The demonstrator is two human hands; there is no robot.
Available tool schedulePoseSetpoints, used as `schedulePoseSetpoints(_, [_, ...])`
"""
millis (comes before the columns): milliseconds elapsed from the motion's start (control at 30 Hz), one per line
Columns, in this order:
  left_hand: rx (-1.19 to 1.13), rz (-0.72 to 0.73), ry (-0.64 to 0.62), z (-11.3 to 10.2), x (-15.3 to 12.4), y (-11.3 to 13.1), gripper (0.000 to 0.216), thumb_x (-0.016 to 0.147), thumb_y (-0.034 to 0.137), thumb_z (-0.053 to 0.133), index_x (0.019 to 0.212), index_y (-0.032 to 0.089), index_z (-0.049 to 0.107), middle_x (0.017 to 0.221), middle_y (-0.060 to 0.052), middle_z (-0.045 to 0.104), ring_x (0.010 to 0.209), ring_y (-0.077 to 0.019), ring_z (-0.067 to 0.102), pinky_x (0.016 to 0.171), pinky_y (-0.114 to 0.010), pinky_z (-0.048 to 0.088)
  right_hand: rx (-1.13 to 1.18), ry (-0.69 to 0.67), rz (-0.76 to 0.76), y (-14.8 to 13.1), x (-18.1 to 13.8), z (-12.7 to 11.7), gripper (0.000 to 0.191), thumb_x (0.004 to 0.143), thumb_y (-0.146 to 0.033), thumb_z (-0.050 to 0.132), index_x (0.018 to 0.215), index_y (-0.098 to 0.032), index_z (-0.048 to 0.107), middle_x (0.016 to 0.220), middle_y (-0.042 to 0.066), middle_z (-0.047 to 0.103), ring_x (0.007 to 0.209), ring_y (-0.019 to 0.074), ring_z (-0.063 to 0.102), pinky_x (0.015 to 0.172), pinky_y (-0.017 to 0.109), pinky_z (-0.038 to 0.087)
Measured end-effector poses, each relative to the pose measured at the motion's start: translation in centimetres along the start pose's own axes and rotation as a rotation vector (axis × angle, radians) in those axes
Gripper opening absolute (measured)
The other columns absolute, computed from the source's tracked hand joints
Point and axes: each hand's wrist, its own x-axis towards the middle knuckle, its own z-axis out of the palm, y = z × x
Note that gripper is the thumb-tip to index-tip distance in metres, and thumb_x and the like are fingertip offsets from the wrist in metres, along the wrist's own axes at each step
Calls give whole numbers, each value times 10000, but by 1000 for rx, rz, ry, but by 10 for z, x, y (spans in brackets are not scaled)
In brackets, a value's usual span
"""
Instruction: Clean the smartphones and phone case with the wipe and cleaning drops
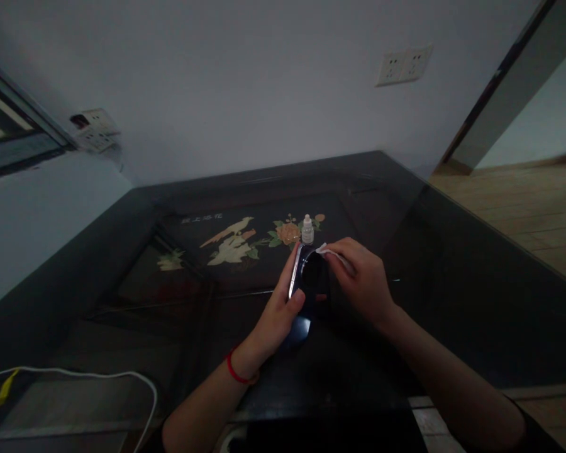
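Note:
My left hand [279, 311] grips a dark blue smartphone [304, 328] by its left side, thumb across its back. The phone's large round camera ring [312, 269] faces up toward me. Between the fingers of my right hand [362, 272] is pinched a small white wipe [329, 251], which lies at the upper right edge of the camera ring. Just beyond the phone's top stands a small clear dropper bottle [307, 230] with a white cap, upright on the table. Neither hand touches the bottle.
The glossy dark table [434, 277] bears a bird and flower picture [233, 239]. At its lower left runs a white cable [82, 374] with a yellow tag [5, 389]. Wall sockets [404, 65] are at the upper right, with more sockets [95, 129] at the left.

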Motion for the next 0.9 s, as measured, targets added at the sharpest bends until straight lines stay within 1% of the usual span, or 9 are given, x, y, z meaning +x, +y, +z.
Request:
schedulePoseSetpoints(100, [88,65,15,0,1,-4,708,835,494,592,1459,427,262,1592,12,162,1406,-330,275,1008,-436,472,89,13,162,-7,0,1,163,889,-216,509,849,-188,665,798,34,683,753,165,637,700,294,480])
schedulePoseSetpoints(200, [149,79,29,-1,0,-6,775,827,495,603,1484,394,204,1582,-34,198,1395,-334,301,1030,-443,446,151,9,284,-11,1,0,163,858,-247,533,820,-187,679,775,30,697,719,165,632,679,289,469])
schedulePoseSetpoints(333, [256,112,64,-3,-3,-8,807,824,458,623,1492,378,178,1568,-64,240,1346,-324,392,1051,-452,415,291,-27,457,-10,2,2,172,813,-305,577,793,-177,690,747,28,700,693,163,620,651,282,454])
schedulePoseSetpoints(467, [448,265,51,-8,-2,-8,763,837,381,627,1479,394,215,1545,-36,306,1374,-293,357,1123,-461,311,644,-143,747,-8,-1,10,232,740,-389,656,760,-159,683,651,-4,647,563,119,552,528,235,392])
schedulePoseSetpoints(533, [566,370,24,-11,0,-7,764,830,354,639,1473,404,228,1551,-24,294,1400,-288,308,1145,-469,261,858,-183,882,-9,-3,14,263,681,-407,714,727,-152,672,601,-22,615,508,94,513,495,219,361])
schedulePoseSetpoints(600, [671,480,-9,-14,3,-7,788,822,343,650,1473,420,213,1567,-22,251,1407,-290,289,1145,-482,250,1045,-219,984,-11,-6,18,288,626,-403,768,696,-147,659,589,-23,614,490,83,510,487,211,358])
schedulePoseSetpoints(733, [866,681,-82,-19,9,-7,875,777,404,692,1483,405,176,1589,-63,164,1418,-314,251,1114,-530,272,1257,-266,1071,-13,-9,19,305,576,-363,825,707,-140,663,635,1,655,514,90,550,515,214,393])
schedulePoseSetpoints(833, [985,830,-112,-21,12,-8,978,703,469,742,1487,390,163,1591,-87,140,1424,-329,224,1091,-549,292,1337,-299,1070,-12,-10,18,290,600,-348,817,736,-136,674,659,11,666,550,104,572,558,229,422])
schedulePoseSetpoints(900, [1045,885,-110,-21,12,-7,1010,679,472,758,1486,399,155,1595,-87,121,1421,-332,227,1076,-560,307,1359,-329,1059,-10,-10,17,266,622,-328,803,759,-134,683,673,13,667,565,107,574,578,236,432])
